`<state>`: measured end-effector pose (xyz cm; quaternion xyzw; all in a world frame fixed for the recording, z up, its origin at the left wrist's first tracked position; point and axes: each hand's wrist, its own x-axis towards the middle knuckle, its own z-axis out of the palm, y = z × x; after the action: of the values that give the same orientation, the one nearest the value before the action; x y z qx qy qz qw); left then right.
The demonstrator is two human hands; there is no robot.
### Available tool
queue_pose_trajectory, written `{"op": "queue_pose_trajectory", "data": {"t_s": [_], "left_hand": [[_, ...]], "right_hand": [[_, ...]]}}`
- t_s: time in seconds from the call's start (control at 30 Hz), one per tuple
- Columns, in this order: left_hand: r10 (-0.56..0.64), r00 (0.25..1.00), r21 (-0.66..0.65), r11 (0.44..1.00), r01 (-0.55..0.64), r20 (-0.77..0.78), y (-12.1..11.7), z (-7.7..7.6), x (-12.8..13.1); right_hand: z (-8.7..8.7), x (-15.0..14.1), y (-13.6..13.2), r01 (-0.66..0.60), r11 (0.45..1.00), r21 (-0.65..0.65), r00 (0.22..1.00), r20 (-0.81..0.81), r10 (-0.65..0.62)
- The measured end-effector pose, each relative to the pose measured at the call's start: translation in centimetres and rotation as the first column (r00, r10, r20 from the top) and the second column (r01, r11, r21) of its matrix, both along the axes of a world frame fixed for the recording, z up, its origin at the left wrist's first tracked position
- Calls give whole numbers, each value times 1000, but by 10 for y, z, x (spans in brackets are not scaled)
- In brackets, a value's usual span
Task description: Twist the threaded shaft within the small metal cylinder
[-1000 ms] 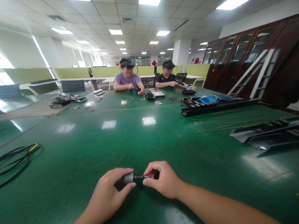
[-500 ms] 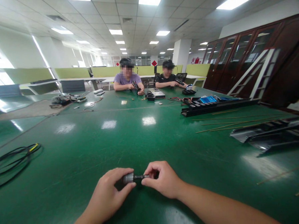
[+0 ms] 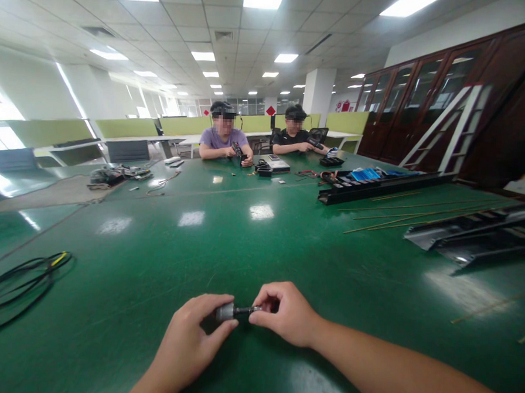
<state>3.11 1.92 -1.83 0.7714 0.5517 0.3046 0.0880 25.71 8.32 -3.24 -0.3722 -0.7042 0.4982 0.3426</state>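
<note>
The person's left hand (image 3: 196, 334) is curled around a small metal cylinder (image 3: 224, 312), gripping it between thumb and fingers. The right hand (image 3: 285, 315) is closed too, its fingertips (image 3: 260, 316) pinching a thin dark shaft (image 3: 243, 310) that sticks out of the cylinder toward that hand. The two hands nearly meet around the part, which is held at the lower middle of the frame, over a green workbench (image 3: 131, 260).

Toward the lower left, a coil of black cable (image 3: 15, 289) with a yellow stripe lies on the bench, well apart from the hands. To the right are long black cable ducts (image 3: 484, 237), with thin tan rods (image 3: 402, 221) lying beside them, and a further duct (image 3: 377, 191) carries blue packets (image 3: 364, 176).

At the far end, a person in a lilac T-shirt (image 3: 221, 138) holds a small dark object (image 3: 237, 149) in both hands. Beside them, a person in a black shirt (image 3: 294, 140) also works with both hands. A heap of wired parts (image 3: 114, 176) sits on the bench at upper left.
</note>
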Motion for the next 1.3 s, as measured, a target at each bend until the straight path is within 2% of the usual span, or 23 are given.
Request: {"op": "queue_pose_trajectory", "data": {"t_s": [0.8,1.3], "left_hand": [[26,999,-43,999,-25,23,0,-1,0],[28,999,-40,999,-28,15,1,2,-1]], "right_hand": [[-5,3,5,-14,998,-59,999,-30,12],[-3,3,4,-16,997,-78,999,-49,12]]}}
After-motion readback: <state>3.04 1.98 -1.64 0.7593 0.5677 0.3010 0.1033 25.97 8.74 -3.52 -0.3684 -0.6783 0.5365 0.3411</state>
